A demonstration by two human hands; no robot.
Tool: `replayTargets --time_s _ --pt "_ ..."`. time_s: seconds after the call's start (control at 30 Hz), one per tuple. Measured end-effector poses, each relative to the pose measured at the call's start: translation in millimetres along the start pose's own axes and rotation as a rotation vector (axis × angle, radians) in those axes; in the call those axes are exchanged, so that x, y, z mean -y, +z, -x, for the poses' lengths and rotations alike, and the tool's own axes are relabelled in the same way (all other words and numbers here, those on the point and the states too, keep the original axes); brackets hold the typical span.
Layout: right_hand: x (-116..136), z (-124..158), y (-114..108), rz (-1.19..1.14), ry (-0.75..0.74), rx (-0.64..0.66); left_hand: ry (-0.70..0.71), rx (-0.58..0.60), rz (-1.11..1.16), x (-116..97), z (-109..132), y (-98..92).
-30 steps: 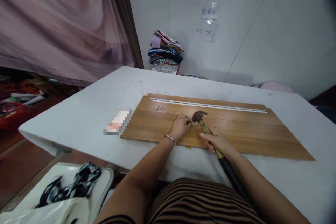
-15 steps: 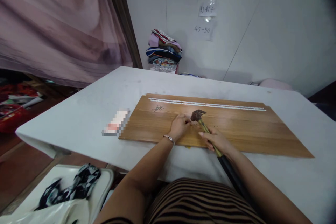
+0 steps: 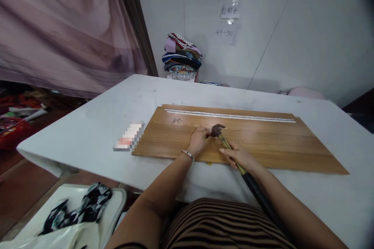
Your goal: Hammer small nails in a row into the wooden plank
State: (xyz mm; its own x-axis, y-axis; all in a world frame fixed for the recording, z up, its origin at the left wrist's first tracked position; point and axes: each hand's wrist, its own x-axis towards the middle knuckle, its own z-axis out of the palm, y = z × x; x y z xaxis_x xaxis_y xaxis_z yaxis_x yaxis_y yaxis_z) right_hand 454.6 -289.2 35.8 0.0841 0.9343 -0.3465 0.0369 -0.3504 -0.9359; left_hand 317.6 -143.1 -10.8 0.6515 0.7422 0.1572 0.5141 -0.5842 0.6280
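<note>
My right hand (image 3: 238,155) is closed round the neck of a claw hammer (image 3: 226,144) with a rusty head and a dark lower grip. The hammer head is right beside the fingertips of my left hand (image 3: 199,139), over a brown wooden board (image 3: 271,144). The left fingers are pinched together low on the board; anything between them is hidden. To the right of the hammer head, a short row of small dark nail points (image 3: 237,140) shows on the wood. A small pile of loose nails (image 3: 175,121) lies on the board's left part.
Two white measuring strips (image 3: 230,116) lie along the board's far side. The white table (image 3: 96,124) carries the board and a blurred-out flat object (image 3: 128,136). Folded clothes (image 3: 182,56) are stacked by the wall. A white chair (image 3: 113,194) with patterned cloth stands at lower left.
The hammer head has come down and slightly left, closer to my left fingertips. My left hand has stayed in place on the board.
</note>
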Motion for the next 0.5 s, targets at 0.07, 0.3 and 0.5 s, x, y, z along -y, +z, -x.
replayTargets --time_s 0.07,0.3,0.5 --pt "-0.7 -0.4 0.0 -0.002 0.003 0.000 0.000 0.005 -0.003 -0.4 0.3 -0.5" --pt "0.0 -1.1 -1.7 -0.003 -0.011 -0.012 -0.011 -0.012 -0.010 -2.3 0.4 -0.8" --pt "0.9 -0.8 -1.4 0.006 0.013 -0.010 0.009 -0.003 0.007 -2.4 0.4 -1.1"
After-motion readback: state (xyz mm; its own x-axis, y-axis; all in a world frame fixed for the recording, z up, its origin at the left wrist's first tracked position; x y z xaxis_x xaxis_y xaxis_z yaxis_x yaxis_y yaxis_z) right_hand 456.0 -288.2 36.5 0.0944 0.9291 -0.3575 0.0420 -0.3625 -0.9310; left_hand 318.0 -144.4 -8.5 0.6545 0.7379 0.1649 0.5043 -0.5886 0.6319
